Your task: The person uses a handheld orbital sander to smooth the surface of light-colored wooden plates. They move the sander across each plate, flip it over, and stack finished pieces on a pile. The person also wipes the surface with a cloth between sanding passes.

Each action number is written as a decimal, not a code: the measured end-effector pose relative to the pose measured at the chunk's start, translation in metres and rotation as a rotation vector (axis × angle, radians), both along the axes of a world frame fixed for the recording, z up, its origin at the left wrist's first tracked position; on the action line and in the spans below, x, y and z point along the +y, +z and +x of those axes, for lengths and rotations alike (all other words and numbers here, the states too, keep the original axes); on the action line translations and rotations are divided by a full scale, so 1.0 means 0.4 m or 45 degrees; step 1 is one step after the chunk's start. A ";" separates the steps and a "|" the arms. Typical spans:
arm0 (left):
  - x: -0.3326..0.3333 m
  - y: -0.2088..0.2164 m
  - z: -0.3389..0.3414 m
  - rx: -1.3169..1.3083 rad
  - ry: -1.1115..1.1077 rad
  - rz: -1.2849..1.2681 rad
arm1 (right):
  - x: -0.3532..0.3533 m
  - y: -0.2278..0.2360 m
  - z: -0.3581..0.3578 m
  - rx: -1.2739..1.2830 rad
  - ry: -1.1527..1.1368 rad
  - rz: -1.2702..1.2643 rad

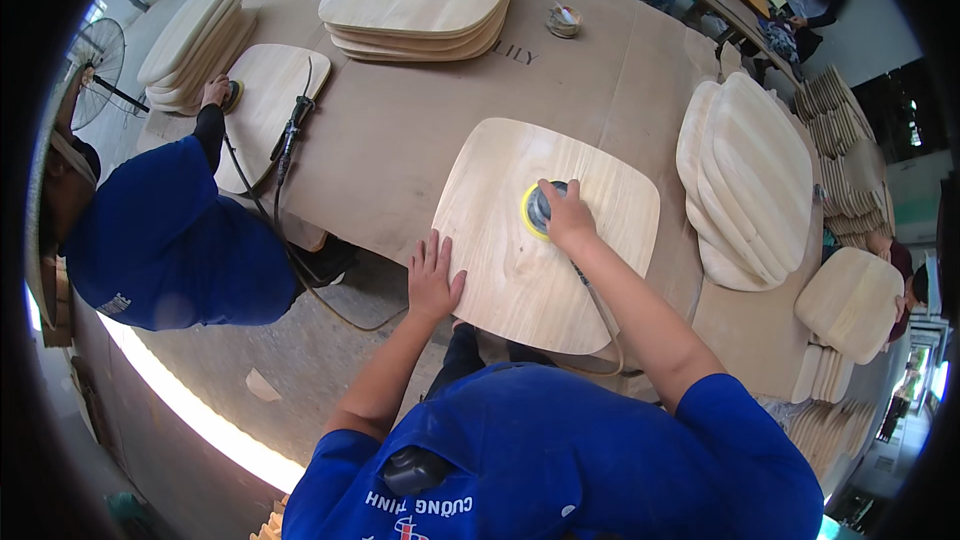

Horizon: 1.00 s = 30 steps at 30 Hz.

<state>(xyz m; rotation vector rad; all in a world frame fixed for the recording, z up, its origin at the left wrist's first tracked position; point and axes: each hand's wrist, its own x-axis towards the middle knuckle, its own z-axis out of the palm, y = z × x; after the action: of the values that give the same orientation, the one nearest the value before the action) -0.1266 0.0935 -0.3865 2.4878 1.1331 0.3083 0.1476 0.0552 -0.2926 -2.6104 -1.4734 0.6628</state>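
Note:
A pale, rounded wooden seat panel (520,270) lies on the brown work table (400,130) in front of me. My right hand (566,218) grips a round sander with a yellow pad (538,210) pressed on the panel's upper middle; its hose runs down along my forearm. My left hand (432,278) lies flat, fingers spread, on the panel's left edge, holding nothing.
Stacks of similar wooden panels (420,0) stand at the far side, at the right (748,175) and at the far left (195,40). A person in blue (170,230) on my left sands another panel (265,105). A standing fan (95,70) and other workers are around.

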 end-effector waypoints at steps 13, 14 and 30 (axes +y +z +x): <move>-0.011 -0.042 -0.012 -0.167 0.295 -0.081 | 0.183 -0.019 -0.055 -0.092 0.052 0.063; -0.012 -0.041 -0.011 -0.168 0.298 -0.086 | 0.202 -0.019 -0.036 -0.113 0.004 0.078; -0.012 -0.046 -0.010 -0.189 0.306 -0.073 | 0.202 -0.027 -0.025 -0.274 -0.065 0.116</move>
<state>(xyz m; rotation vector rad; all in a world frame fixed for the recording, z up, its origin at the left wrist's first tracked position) -0.1308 0.0887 -0.4049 2.2400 1.3584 0.5104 0.1377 0.1359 -0.3035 -2.7076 -1.4454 0.3096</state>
